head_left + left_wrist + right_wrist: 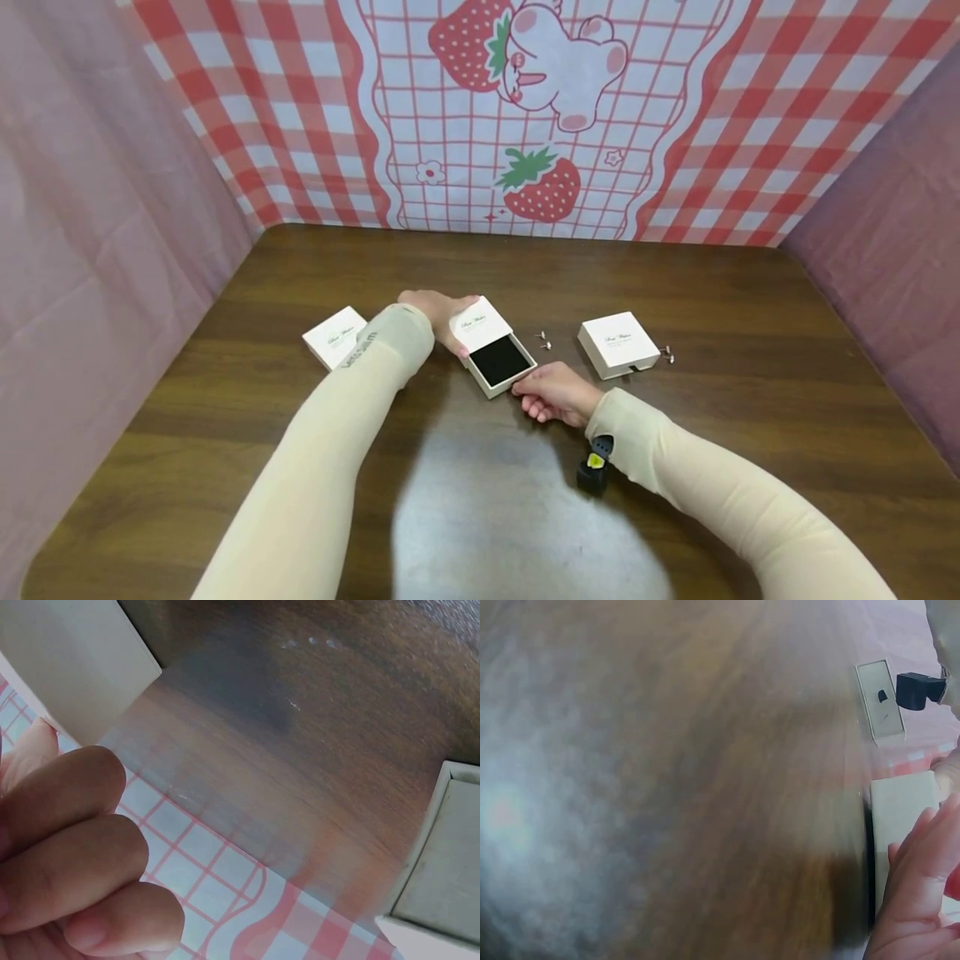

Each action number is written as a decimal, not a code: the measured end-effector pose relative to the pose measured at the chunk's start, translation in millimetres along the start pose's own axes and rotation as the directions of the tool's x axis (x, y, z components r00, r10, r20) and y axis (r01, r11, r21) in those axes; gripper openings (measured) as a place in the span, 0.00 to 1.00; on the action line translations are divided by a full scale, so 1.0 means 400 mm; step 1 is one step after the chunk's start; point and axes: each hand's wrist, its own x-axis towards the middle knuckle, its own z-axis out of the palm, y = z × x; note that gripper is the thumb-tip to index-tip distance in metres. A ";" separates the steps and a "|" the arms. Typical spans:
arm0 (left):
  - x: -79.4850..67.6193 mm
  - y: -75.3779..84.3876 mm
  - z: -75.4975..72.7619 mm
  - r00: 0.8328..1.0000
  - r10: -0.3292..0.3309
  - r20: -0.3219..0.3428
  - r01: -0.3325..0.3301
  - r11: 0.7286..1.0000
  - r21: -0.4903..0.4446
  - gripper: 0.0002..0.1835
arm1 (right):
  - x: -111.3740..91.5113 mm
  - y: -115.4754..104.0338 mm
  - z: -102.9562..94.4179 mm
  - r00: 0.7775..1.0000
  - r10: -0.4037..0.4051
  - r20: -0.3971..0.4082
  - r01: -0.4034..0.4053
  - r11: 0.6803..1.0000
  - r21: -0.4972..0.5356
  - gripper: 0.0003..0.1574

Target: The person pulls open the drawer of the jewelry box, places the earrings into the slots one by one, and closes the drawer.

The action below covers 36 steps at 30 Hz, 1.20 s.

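White box (486,323) lay near middle of table (187,450), drawer (504,387) partly out of sleeve (480,330), black lining (499,362) showing. Judged light, stiff, probably card; smooth faces might slip, corners might crush under hard squeeze. Best grip likely sleeve's opposite sides, drawer's front edge. Left hand (438,317) held sleeve, thumb and fingers spread across its sides, arm stretched well forward. Right hand (555,392) pinched drawer's near right corner, other fingers curled under, forearm angled in from lower right.
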 end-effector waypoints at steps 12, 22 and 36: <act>-0.015 0.002 -0.005 1.000 -0.007 0.000 0.007 1.000 -0.026 0.58 | 0.000 -0.002 0.002 1.000 0.011 -0.003 -0.011 1.000 -0.006 0.08; -0.018 0.003 -0.008 1.000 0.003 0.004 -0.003 0.999 -0.037 0.58 | -0.016 -0.043 -0.032 0.997 0.039 0.072 -0.015 0.952 -0.306 0.12; -0.016 0.004 -0.005 1.000 0.012 0.004 -0.011 0.999 -0.051 0.58 | -0.029 -0.194 -0.182 0.994 -0.098 0.055 0.110 0.945 -0.307 0.26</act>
